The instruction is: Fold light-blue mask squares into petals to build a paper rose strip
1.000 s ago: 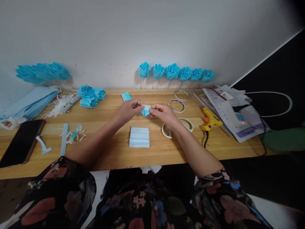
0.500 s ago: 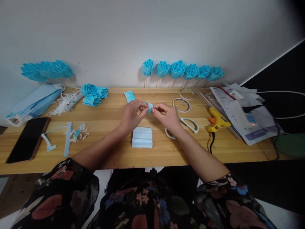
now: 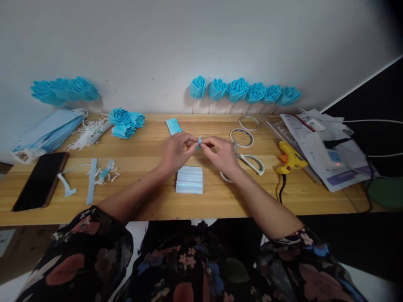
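Between the fingertips of both hands is a small blue fabric piece [image 3: 199, 144], mostly hidden by the fingers. My left hand [image 3: 178, 150] pinches its left side, and my right hand [image 3: 221, 153] pinches its right side. Just below the hands lies a stack of pleated pale-blue mask fabric [image 3: 189, 180]. Beyond my left hand sits a small group of cut blue petals [image 3: 173, 126]. A pair of white-handled scissors [image 3: 254, 164] rests under and beside my right hand, partly covered by it.
Blue fabric flowers on sticks [image 3: 237, 90] lean along the wall; more flowers [image 3: 124, 122] lie at left. Face masks [image 3: 47, 132], a phone [image 3: 40, 180] and scraps [image 3: 105, 173] are on the left. Tape rolls [image 3: 242, 137], a yellow glue gun [image 3: 290, 158] and a power strip [image 3: 321, 153] are on the right.
The small blue piece now looks more folded or gathered between the fingertips, with less of it showing. Both hands have drawn slightly closer together. The whole view has shifted a little.
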`<act>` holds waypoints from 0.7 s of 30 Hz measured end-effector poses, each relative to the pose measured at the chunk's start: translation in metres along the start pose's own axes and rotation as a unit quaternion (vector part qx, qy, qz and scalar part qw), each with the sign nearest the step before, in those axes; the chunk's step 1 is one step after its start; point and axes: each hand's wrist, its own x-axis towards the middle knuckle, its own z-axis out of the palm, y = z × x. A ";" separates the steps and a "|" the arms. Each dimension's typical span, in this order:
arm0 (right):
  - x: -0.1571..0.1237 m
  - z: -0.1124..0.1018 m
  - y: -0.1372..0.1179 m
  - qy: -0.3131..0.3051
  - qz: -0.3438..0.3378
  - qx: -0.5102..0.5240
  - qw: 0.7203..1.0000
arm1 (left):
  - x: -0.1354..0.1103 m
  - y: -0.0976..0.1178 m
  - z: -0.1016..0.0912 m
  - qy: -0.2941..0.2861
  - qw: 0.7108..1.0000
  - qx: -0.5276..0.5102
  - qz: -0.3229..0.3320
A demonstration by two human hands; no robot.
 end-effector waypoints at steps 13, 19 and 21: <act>0.000 -0.001 -0.001 -0.021 0.040 0.005 0.999 | 0.000 0.003 -0.001 -0.008 1.000 -0.018 -0.003; 0.000 0.000 0.000 -0.023 0.036 0.012 0.999 | 0.001 0.003 -0.001 -0.011 1.000 -0.018 -0.014; 0.000 0.000 -0.001 -0.020 0.032 0.019 0.999 | 0.001 0.004 -0.001 -0.012 0.999 -0.024 -0.018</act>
